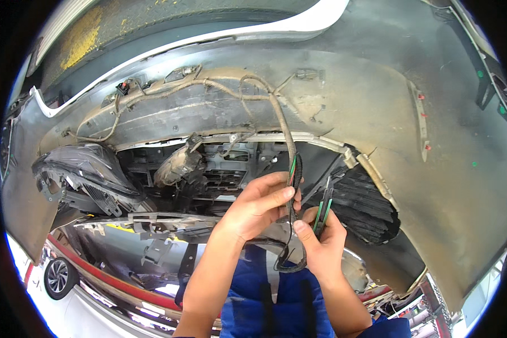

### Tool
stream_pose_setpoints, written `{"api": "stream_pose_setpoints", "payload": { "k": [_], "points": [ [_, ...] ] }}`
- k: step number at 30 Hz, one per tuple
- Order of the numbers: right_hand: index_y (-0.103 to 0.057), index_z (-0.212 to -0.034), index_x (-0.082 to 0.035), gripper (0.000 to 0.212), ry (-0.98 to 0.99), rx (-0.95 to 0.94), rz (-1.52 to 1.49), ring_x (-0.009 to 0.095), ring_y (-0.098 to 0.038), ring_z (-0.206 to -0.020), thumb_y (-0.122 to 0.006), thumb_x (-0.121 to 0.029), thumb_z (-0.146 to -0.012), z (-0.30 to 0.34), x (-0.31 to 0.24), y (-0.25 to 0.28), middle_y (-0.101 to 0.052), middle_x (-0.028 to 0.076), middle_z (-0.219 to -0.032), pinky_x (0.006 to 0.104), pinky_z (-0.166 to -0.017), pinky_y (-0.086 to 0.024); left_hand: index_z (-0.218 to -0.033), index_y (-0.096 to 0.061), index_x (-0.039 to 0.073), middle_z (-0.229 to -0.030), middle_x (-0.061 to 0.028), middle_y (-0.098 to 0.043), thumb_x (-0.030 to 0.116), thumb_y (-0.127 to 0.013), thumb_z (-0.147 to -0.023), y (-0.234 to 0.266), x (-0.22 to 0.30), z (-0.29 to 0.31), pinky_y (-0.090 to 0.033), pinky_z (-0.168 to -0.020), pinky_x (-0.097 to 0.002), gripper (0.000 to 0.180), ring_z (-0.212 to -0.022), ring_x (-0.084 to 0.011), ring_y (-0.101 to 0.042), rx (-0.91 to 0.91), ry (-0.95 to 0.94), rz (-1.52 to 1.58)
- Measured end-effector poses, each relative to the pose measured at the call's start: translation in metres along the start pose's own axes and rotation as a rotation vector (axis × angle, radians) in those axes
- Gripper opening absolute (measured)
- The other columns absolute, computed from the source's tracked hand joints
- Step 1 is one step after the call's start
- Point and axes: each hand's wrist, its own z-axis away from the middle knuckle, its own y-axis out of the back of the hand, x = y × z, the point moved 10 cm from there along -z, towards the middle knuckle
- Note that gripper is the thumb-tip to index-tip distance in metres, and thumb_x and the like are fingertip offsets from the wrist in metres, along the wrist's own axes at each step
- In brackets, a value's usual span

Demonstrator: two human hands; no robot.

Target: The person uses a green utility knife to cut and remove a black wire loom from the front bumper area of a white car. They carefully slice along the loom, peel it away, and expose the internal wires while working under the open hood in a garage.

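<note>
My left hand (265, 204) is closed round a wiring harness (286, 132), thumb and fingers pinching its black corrugated sleeve. A green and a red strand show just above the fingers, where the sleeve seems parted. Below that hand the harness hangs in a dark loop (290, 268) in front of my blue clothing. Close on the right, my right hand (324, 239) grips a slim black-and-green utility knife (323, 213), its narrow metal tip pointing up. The knife stands beside the harness, apart from it. Upward and leftward, the dusty harness runs along the inside of a large bumper cover (366, 96).
A black headlight (90, 174) sits on the left, with a dusty lamp unit (177, 165) beside it. Dark ribbed plastic (366, 205) lies right of my hands. Beneath runs a red beam (118, 296); a white car (79, 307) stands at lower left.
</note>
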Motion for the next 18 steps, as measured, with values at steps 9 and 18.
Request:
{"api": "stream_pose_setpoints", "payload": {
  "k": [9, 18],
  "points": [
    [-0.069, -0.097, 0.002, 0.013, 0.012, 0.045, 0.308, 0.007, -0.054, -0.066, -0.076, -0.008, -0.092, -0.037, 0.009, 0.027, -0.06, -0.002, -0.07, 0.0252, -0.06, -0.046, -0.114, -0.062, 0.002, -0.1, -0.007, -0.067, 0.013, -0.072, -0.096, 0.01, -0.022, -0.024, -0.053, -0.084, -0.0336, 0.023, -0.093, -0.0192, -0.066, 0.101, -0.036, -0.011],
    [-0.068, -0.08, 0.0, 0.026, -0.012, -0.254, 0.314, 0.004, -0.043, -0.058, -0.074, -0.019, -0.096, -0.079, -0.019, 0.005, -0.053, -0.007, -0.062, 0.0268, -0.051, -0.035, -0.106, -0.063, -0.001, -0.068, 0.0045, -0.049, 0.022, -0.065, -0.103, 0.04, 0.01, 0.01, -0.029, -0.046, -0.0233, 0.024, -0.055, -0.0031, -0.039, 0.322, -0.129, -0.279]
  ]
}}
